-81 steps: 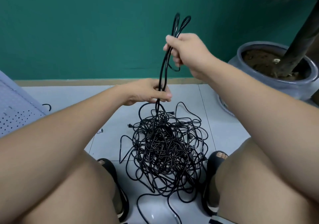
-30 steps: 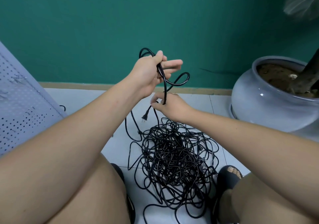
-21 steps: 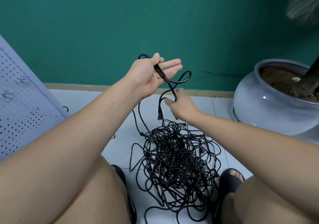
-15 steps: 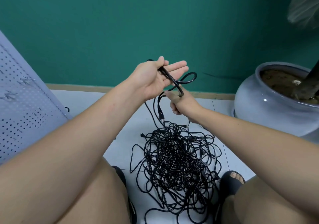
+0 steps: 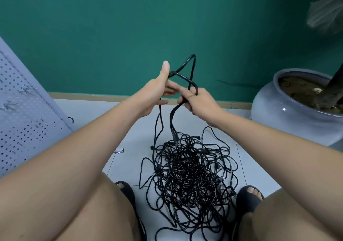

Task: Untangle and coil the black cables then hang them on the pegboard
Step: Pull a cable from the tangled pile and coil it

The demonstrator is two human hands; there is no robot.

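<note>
Head view: seen from above, between bare knees, over a pale tiled floor [image 5: 130,159]. Left hand [image 5: 157,90] raised, thumb straight up, fingers loosely curled, pinching a cable [image 5: 182,76] where the thumb met the palm. Right hand [image 5: 199,100] just beside it, fingertips touching, closed in a fist round the same cable. Above both hands, a narrow loop standing up to a peak before the green wall [image 5: 92,27], one strand crossing from left thumb down into the right fist. Below the hands, several strands hanging down, two under the left and a thicker pair under the right, all running into the tangle [image 5: 191,175]. Tangle heaped on the floor between two black sandals [image 5: 247,199], loose loops spreading to each side, a few plug ends poking out at the far edge. Pegboard [image 5: 20,122] leaning at the far left, pale and perforated, well apart from the tangle; whether anything hung on it could not be told. Grey pot [image 5: 282,110] with soil and a dark trunk at the right, near the wall. Small white scrap [image 5: 118,150] lying on the floor left of the tangle.
</note>
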